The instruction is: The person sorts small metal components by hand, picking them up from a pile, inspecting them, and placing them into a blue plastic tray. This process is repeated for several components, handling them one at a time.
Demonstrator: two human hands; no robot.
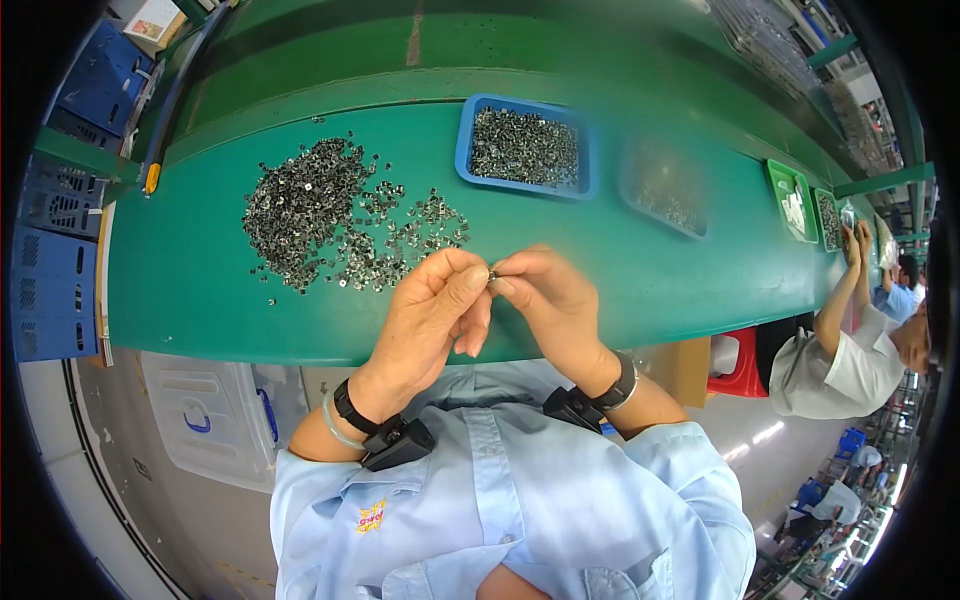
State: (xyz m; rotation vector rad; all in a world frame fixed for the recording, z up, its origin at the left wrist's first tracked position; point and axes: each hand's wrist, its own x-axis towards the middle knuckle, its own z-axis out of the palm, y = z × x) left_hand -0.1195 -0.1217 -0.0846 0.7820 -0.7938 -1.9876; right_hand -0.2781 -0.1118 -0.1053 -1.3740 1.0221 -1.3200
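Observation:
Both my hands meet over the near edge of the green table (200, 320). My left hand (437, 305) pinches a tiny dark metal part (492, 274) between thumb and forefinger. From the other side, the thumb and forefinger of my right hand (550, 295) close on the same part. Most of it is hidden by the fingertips. Beyond my left hand lies a large heap of small black and silver metal parts (305, 200), with looser ones (375, 255) spread to its right. A blue tray (465, 150) full of similar parts stands straight ahead of my hands.
A second tray (650, 200), blurred, stands right of the blue one. Farther right are green trays (780, 190) and a seated co-worker (840, 360) beside a red stool (738, 360). Blue crates (55, 290) stack at the left. A clear plastic box (205, 415) sits below the table.

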